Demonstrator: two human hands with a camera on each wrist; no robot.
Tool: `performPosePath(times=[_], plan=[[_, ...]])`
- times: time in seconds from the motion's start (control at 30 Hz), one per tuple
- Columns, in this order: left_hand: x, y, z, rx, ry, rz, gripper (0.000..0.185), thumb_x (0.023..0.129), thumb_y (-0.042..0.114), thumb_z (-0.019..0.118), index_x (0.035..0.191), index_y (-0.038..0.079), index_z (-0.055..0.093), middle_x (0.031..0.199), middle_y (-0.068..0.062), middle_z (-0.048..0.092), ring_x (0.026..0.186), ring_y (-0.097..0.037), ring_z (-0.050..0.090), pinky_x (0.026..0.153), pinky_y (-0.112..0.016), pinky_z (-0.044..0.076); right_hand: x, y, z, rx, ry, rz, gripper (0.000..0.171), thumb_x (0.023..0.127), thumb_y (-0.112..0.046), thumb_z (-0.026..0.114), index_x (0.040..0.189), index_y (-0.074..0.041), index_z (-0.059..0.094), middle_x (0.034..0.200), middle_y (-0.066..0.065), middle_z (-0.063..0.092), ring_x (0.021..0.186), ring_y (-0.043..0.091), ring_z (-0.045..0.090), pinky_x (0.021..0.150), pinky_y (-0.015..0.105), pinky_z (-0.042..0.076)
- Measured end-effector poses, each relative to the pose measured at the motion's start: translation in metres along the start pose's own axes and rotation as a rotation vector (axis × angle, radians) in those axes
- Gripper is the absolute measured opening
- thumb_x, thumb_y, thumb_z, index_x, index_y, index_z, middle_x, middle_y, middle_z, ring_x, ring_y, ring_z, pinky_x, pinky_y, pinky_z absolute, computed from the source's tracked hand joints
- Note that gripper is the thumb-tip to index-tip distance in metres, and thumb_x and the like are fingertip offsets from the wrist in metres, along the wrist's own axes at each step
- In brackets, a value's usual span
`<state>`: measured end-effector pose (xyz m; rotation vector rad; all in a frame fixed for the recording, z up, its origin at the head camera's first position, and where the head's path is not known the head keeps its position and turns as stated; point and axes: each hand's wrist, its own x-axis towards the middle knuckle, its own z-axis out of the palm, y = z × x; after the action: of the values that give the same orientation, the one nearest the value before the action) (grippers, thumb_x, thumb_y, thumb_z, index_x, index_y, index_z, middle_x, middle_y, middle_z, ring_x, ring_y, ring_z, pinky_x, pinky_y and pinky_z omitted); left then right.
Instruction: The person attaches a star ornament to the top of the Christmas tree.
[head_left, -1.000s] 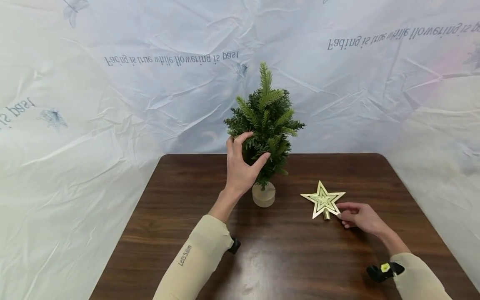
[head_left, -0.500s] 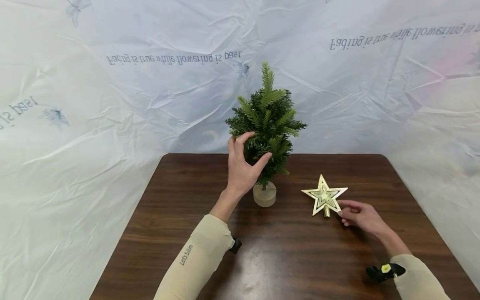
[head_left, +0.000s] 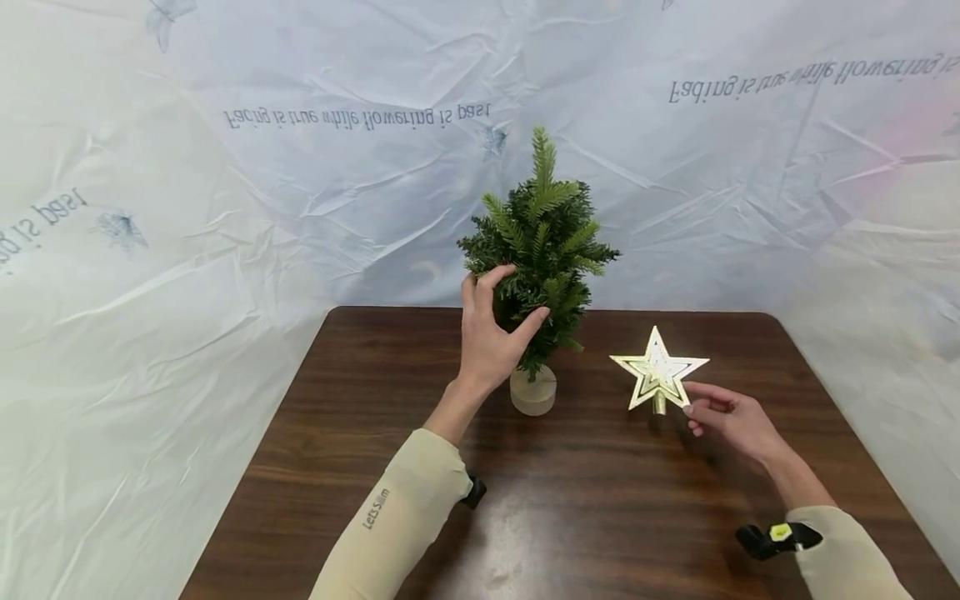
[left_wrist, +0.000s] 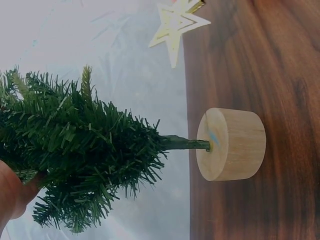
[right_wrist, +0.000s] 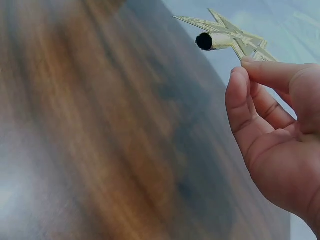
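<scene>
Star topper point(head_left: 659, 371): pinched at one lower point by the right hand point(head_left: 731, 421), thumb and forefinger pressed on the gold edge; it is raised off the wooden table point(head_left: 600, 517), upright, to the right of the miniature tree point(head_left: 542, 250) and apart from it.
Grip advice: a pinch this far out on one arm leaves the star free to swivel, so a hold closer to the socket point(right_wrist: 205, 41) would likely steady it (the open tube end faces the wrist camera).
Left hand point(head_left: 491, 333): curled around the tree's lower left branches, thumb and fingers in the needles, bracing it.
Tree: upright on a round pale wooden base point(left_wrist: 231, 145), thin green stem, top sprig bare.
Alignment: the socket should be kept vertical and in line with the top sprig.
Star's look: layered gold outlines, glittery, five-pointed, with a short tube at its foot.
Backdrop: crinkled white sheet point(head_left: 225, 208) with mirrored lettering.
</scene>
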<state>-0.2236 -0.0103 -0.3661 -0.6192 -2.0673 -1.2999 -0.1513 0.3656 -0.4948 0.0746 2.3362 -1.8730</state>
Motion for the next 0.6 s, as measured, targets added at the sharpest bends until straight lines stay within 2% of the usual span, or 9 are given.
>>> performPosePath(times=[0.13, 0.27, 0.37, 0.6], plan=[[-0.001, 0.000, 0.001, -0.002, -0.004, -0.001, 0.063, 0.085, 0.037, 0.072, 0.138, 0.025, 0.040, 0.136, -0.009, 0.036, 0.119, -0.023, 0.044, 0.091, -0.048, 0.041, 0.000, -0.011, -0.001, 0.143, -0.019, -0.033, 0.044, 0.089, -0.009, 0.067, 0.131, -0.005, 0.055, 0.085, 0.003, 0.067, 0.074, 0.018, 0.067, 0.065, 0.032, 0.055], [-0.001, -0.001, 0.001, -0.002, -0.001, -0.012, 0.063, 0.085, 0.037, 0.072, 0.138, 0.026, 0.040, 0.136, -0.009, 0.035, 0.120, -0.023, 0.044, 0.091, -0.049, 0.041, 0.003, -0.022, -0.003, 0.273, -0.043, -0.063, 0.041, 0.089, -0.001, 0.064, 0.130, -0.007, 0.057, 0.083, 0.003, 0.067, 0.072, 0.015, 0.066, 0.064, 0.029, 0.054], [-0.001, -0.001, 0.001, -0.001, 0.001, -0.012, 0.063, 0.085, 0.038, 0.072, 0.138, 0.027, 0.040, 0.136, -0.009, 0.035, 0.120, -0.023, 0.044, 0.091, -0.049, 0.041, 0.004, -0.030, -0.004, 0.311, -0.037, -0.068, 0.041, 0.089, 0.000, 0.064, 0.129, -0.008, 0.058, 0.082, 0.003, 0.067, 0.071, 0.014, 0.066, 0.063, 0.029, 0.054], [-0.001, -0.002, 0.001, 0.001, 0.002, -0.006, 0.063, 0.085, 0.038, 0.072, 0.138, 0.025, 0.040, 0.136, -0.009, 0.035, 0.120, -0.023, 0.043, 0.092, -0.048, 0.041, 0.004, -0.047, -0.005, 0.320, 0.004, -0.066, 0.042, 0.088, 0.000, 0.065, 0.128, -0.012, 0.059, 0.079, 0.002, 0.067, 0.066, 0.012, 0.065, 0.057, 0.027, 0.052]])
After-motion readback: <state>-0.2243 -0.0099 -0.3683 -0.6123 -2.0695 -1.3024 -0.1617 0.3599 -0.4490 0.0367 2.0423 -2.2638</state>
